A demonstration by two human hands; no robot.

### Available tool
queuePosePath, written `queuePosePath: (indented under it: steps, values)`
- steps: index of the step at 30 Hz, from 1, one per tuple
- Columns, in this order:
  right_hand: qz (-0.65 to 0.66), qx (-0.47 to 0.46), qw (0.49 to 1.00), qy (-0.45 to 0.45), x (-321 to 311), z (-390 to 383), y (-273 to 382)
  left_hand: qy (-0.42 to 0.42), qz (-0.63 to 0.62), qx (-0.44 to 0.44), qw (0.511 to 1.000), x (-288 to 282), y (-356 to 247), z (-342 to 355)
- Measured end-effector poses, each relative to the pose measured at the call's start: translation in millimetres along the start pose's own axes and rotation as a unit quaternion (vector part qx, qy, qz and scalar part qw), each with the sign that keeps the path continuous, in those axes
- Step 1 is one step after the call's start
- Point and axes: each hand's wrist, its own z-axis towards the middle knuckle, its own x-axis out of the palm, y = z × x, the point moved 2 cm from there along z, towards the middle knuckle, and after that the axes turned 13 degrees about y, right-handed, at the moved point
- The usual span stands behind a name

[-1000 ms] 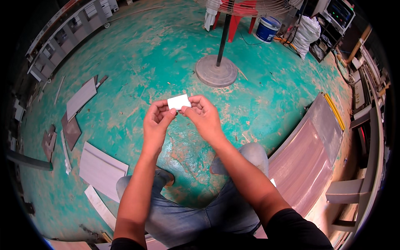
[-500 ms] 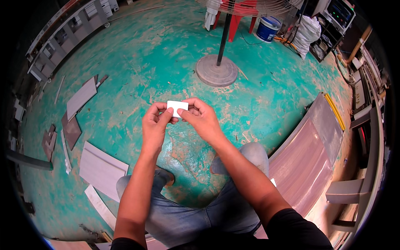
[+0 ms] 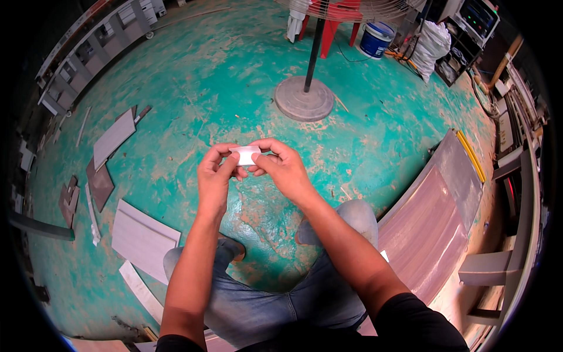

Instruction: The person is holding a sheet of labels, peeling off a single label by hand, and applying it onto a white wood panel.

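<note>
A small white rectangular piece [image 3: 246, 155], now glossy in the light and looking narrow, sits between my two hands above the green floor. My left hand [image 3: 218, 173] grips its left end, with thumb on the face and fingers curled behind. My right hand [image 3: 281, 167] pinches the right end in the same way, thumb on the face. The undersides of the piece are hidden by my fingers. My knees in jeans are below my forearms.
Loose boards [image 3: 143, 237] lie on the left, large brown panels [image 3: 422, 229] on the right. A fan stand [image 3: 304, 100] stands ahead, before a red chair [image 3: 328, 41], blue bucket [image 3: 374, 42] and white sack [image 3: 428, 53]. A wheeled grey rack [image 3: 94, 58] is at top left.
Both hands and the white piece have moved lower and slightly left. The piece's visible face has become narrower and shinier, as if tilted, with both thumbs on it.
</note>
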Motion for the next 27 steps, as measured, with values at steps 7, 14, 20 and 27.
queuePosePath:
  steps: [7, 14, 20, 27]
  values:
    - [0.033, 0.0, 0.999, -0.012, -3, 1, -5, 0.001, -0.008, 0.011, 1.0, 5, -2, 0]
    - [-0.007, 0.007, 0.999, -0.047, -3, 0, 1, 0.015, 0.028, -0.006, 0.999, 5, -4, -1]
    - [-0.103, -0.032, 0.993, -0.057, -6, 1, -3, -0.01, 0.143, 0.018, 0.989, -7, 9, 2]
    - [-0.135, -0.042, 0.987, -0.072, -9, 0, -4, 0.002, 0.11, 0.024, 0.994, -3, 7, 2]
